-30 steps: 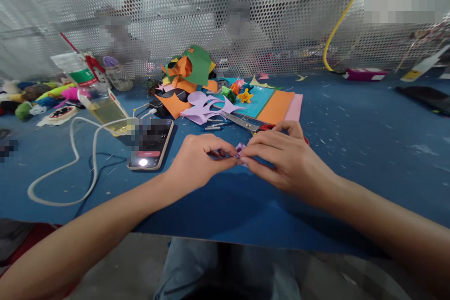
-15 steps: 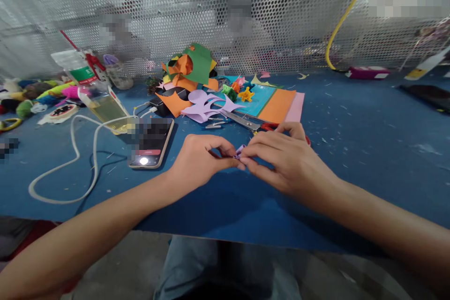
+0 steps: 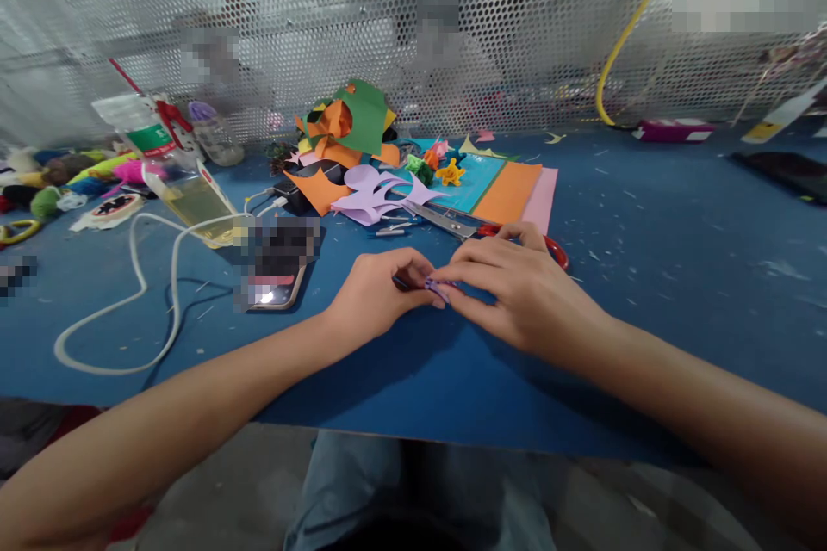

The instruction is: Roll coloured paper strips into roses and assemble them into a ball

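A small folded piece of purple paper is pinched between both hands above the front of the blue table. My left hand grips it from the left with thumb and fingertips, and my right hand holds it from the right with thumb and index finger. Fingertips cover most of the paper, so its exact shape is hidden. Just beyond the right hand lie scissors with red handles. Behind the hands is a cut-out purple sheet, and beside it sit small folded paper shapes, one of them yellow.
A phone lies left of my hands, near a looped white cable. Behind it, a bottle of yellowish liquid leans. Orange sheets and a heap of green and orange scraps are at the back, before a perforated metal screen.
The purple paper has turned and sits lower between the fingertips. My right hand has shifted slightly left, showing more of the red scissor handle.
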A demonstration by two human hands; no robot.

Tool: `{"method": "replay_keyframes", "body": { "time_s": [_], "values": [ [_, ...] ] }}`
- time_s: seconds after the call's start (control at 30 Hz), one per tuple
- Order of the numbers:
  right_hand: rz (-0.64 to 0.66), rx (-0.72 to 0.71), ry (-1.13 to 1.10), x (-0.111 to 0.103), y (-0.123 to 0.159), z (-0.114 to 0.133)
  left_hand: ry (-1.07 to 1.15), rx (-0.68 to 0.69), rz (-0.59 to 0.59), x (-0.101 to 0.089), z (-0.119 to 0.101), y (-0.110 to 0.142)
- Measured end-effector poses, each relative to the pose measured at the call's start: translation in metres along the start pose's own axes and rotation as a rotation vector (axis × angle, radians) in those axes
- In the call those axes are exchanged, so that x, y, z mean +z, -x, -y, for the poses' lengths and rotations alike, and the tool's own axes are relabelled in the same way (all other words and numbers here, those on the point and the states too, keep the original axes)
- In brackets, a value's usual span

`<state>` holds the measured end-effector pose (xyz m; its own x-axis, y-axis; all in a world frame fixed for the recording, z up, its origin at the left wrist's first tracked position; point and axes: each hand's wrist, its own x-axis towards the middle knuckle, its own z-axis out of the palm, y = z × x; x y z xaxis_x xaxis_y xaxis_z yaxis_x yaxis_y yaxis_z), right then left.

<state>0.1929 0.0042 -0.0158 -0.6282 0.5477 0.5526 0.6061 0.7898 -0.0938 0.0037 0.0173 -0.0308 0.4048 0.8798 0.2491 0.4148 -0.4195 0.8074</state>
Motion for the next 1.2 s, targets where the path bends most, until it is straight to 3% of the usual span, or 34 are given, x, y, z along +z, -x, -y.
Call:
{"method": "replay_keyframes", "body": {
  "time_s": [0.2,0.3,0.47,0.6,0.7,0.83,1.07,1.2],
  "values": [
    [0.081,-0.009,-0.057,0.004,0.002,-0.002,-0.066,-0.006,0.026,0.000,0.005,-0.001],
    [0.041,0.026,-0.120,0.004,0.000,-0.006,-0.036,0.001,0.035,-0.002,0.002,-0.001],
    [-0.121,0.177,-0.163,-0.006,-0.006,-0.009,-0.021,0.074,-0.147,-0.006,-0.002,-0.002],
    [-0.174,0.309,-0.306,-0.011,-0.008,-0.008,0.031,0.198,-0.241,-0.009,-0.002,-0.001],
    [-0.122,0.420,-0.498,-0.009,-0.008,-0.007,0.068,0.252,-0.248,-0.009,-0.002,0.000],
    [0.014,0.606,-0.963,-0.005,-0.010,-0.008,0.070,0.261,-0.241,-0.011,-0.005,0.001],
    [0.021,0.760,-1.473,-0.002,-0.012,-0.009,0.027,0.259,-0.233,-0.015,-0.012,0.001],
    [0.044,0.812,-1.597,-0.005,-0.013,-0.008,-0.038,0.317,-0.250,-0.016,-0.012,0.002]
  ]
}}
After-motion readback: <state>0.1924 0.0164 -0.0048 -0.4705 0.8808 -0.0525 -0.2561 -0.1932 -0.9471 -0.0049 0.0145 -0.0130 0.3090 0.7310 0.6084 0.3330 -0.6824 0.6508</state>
